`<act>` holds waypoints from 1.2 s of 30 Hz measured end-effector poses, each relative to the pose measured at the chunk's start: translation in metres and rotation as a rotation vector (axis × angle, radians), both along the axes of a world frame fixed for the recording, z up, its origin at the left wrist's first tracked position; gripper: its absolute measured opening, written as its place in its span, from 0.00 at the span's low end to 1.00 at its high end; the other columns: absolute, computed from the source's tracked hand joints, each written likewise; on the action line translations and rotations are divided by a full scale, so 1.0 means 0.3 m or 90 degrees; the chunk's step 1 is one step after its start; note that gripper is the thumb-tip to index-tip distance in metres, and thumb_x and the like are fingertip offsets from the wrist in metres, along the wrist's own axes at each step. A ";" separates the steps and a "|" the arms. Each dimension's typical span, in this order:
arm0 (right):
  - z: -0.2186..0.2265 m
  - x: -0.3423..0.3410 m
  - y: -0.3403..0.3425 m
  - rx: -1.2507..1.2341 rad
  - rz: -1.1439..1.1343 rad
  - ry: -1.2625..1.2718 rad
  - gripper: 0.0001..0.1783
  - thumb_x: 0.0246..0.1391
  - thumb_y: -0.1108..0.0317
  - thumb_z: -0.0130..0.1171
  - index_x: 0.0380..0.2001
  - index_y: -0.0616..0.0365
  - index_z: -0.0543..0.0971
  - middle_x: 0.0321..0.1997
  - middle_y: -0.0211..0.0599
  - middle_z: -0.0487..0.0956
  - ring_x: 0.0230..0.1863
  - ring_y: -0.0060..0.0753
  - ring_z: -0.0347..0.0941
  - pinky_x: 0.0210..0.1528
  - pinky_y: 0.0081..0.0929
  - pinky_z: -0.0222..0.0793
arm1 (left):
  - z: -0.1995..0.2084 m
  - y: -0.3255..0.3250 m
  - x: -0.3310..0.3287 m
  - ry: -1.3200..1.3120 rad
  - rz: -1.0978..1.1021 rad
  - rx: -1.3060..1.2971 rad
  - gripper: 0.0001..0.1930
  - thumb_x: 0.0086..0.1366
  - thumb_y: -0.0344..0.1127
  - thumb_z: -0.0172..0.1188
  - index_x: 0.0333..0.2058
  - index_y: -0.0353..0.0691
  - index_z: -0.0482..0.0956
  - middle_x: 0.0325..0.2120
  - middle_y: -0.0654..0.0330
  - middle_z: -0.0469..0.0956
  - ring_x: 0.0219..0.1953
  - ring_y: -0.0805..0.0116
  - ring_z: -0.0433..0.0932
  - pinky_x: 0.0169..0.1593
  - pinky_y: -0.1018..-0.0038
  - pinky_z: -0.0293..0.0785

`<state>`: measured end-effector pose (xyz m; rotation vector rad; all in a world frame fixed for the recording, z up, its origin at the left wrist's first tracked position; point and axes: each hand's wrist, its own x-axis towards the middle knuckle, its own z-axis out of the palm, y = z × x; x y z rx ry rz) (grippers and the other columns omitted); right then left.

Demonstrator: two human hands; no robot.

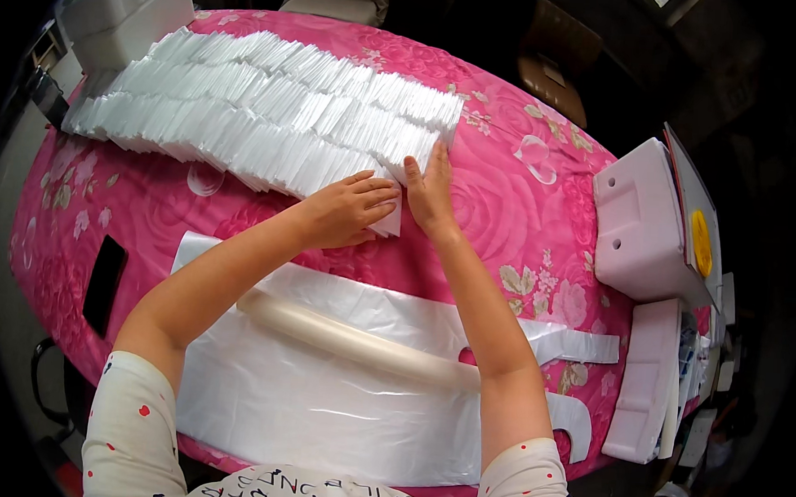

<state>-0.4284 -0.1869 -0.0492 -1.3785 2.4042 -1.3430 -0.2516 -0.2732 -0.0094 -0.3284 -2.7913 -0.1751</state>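
Observation:
Three long rows of thin white folded sheets [216, 104], standing close together on edge, run across the far left of the table. My left hand [357, 209] rests on the near right end of the closest row, its fingers stretched and side by side. Against the right end of the rows, my right hand [431, 189] stands upright with its thumb apart and fingers extended. Both hands touch the sheets, and neither is closed around anything. Under my forearms lies a large white plastic bag [335, 425] with handle-like strips on the right. A cream-coloured tube [357, 336] lies across it.
A pink flowered tablecloth [507, 227] covers the oval table. White foam boxes [642, 225] stand at the right edge, one bearing a yellow round object [702, 244]. Another foam box [131, 14] is at the far left. A black phone-like slab [104, 284] lies left. Chairs [559, 63] stand beyond.

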 end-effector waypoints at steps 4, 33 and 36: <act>-0.005 -0.009 0.029 -0.038 -0.044 -0.053 0.45 0.56 0.41 0.42 0.60 0.73 0.49 0.65 0.60 0.49 0.67 0.54 0.42 0.67 0.39 0.37 | -0.007 0.002 0.011 0.018 0.001 0.006 0.28 0.48 0.37 0.63 0.49 0.36 0.69 0.54 0.56 0.65 0.59 0.62 0.59 0.63 0.64 0.53; 0.209 0.532 0.910 0.253 0.149 0.123 0.30 0.43 0.65 0.62 0.51 0.59 0.69 0.44 0.45 0.73 0.47 0.47 0.67 0.50 0.37 0.63 | 0.040 0.500 0.808 0.079 0.262 0.375 0.29 0.49 0.32 0.64 0.52 0.36 0.67 0.53 0.51 0.65 0.55 0.52 0.63 0.58 0.63 0.60; 0.218 0.680 1.012 0.325 0.076 0.125 0.33 0.40 0.64 0.64 0.52 0.59 0.69 0.39 0.46 0.73 0.42 0.48 0.68 0.45 0.38 0.65 | -0.003 0.659 0.907 0.035 0.271 0.404 0.29 0.50 0.34 0.63 0.52 0.34 0.66 0.53 0.49 0.64 0.55 0.51 0.63 0.58 0.62 0.60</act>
